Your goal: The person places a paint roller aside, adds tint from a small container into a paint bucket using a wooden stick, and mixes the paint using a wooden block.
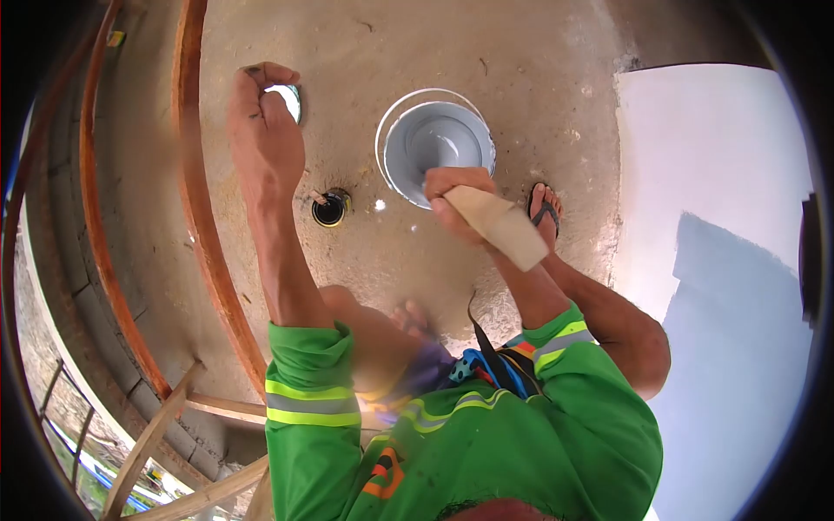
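My right hand (452, 204) is closed round a flat wooden stick (504, 227), whose broad upper end slants back over my forearm. That hand is over the near rim of a bucket of grey paint (395, 165), and the stick's lower end is hidden behind it. The bucket stands on the floor with its wire handle laid to the far side. My left hand (268, 113), off to the left, has its fingers curled round a small round container (296, 102) with white showing inside. Most of that container is covered by the hand.
A small dark open tin (329, 209) with a stick in it stands left of the bucket. Reddish-brown rails (189, 165) run along the left. To the right is a white wall (695, 148) with a blue-grey painted area (738, 347). White drips (380, 205) spot the floor.
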A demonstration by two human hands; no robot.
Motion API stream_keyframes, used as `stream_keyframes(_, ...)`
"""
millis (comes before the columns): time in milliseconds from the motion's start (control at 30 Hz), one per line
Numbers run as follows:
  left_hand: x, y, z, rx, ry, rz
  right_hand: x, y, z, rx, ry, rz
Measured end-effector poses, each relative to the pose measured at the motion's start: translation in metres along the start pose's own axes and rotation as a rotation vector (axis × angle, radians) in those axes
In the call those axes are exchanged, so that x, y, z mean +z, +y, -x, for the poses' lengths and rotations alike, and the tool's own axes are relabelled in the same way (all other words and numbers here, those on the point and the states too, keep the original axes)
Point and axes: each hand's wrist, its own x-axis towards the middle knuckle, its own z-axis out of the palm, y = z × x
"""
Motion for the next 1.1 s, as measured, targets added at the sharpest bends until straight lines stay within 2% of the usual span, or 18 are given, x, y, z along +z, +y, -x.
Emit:
stream_keyframes(100,-0.009,-0.009,0.002,0.001,0.012,-0.006,-0.028,0.019,-0.006,0.217,0.412,-0.141)
stream_keyframes(200,-0.005,-0.004,0.003,0.024,0.002,-0.054,-0.003,0.013,-0.064,0.203,0.58,-0.092)
stream_keyframes(267,0.002,-0.002,0.002,0.028,-0.028,-0.071,0.025,0.036,-0.049,0.041,0.404,-0.158)
stream_keyframes(333,0.002,-0.004,-0.001,0.043,-0.019,-0.051,0.027,0.017,-0.019,-0.02,0.086,-0.062)
stream_keyframes(433,-0.013,-0.009,0.001,0.046,0.003,-0.063,-0.01,-0.015,0.006,0.004,0.03,0.045)
stream_keyframes(500,-0.019,-0.011,0.006,0.038,0.017,-0.09,-0.023,0.016,-0.009,0.048,0.343,0.019)
stream_keyframes(567,-0.019,-0.008,0.006,0.05,0.017,-0.124,-0.018,0.018,-0.048,0.179,0.426,-0.053)
stream_keyframes(633,-0.014,-0.008,0.007,0.051,0.007,-0.136,0.021,0.02,-0.063,-0.003,0.406,0.195)
stream_keyframes(700,-0.01,-0.008,0.002,0.059,-0.008,-0.142,0.033,0.013,-0.05,-0.092,0.251,0.195)
stream_keyframes(733,-0.01,-0.018,0.0,0.081,-0.003,-0.076,0.035,0.007,-0.031,-0.086,0.099,0.065)
stream_keyframes(800,-0.02,-0.025,-0.002,0.034,0.012,-0.118,0.002,0.0,0.008,0.115,0.141,-0.03)
stream_keyframes(867,-0.031,-0.029,0.001,-0.022,0.023,-0.123,-0.013,0.013,0.005,0.197,0.303,-0.037)
stream_keyframes(967,-0.018,-0.023,0.004,0.094,-0.066,0.123,-0.006,0.024,-0.052,0.189,0.532,-0.003)
stream_keyframes(1000,-0.009,0.003,0.009,0.048,-0.141,0.183,0.013,0.032,-0.065,0.089,0.438,0.062)
stream_keyframes(1033,0.0,0.021,0.015,0.087,-0.203,0.329,0.028,0.038,-0.074,-0.006,0.341,0.133)
stream_keyframes(1100,0.013,0.044,0.024,0.153,-0.328,0.628,0.051,0.018,-0.065,0.067,0.12,0.149)
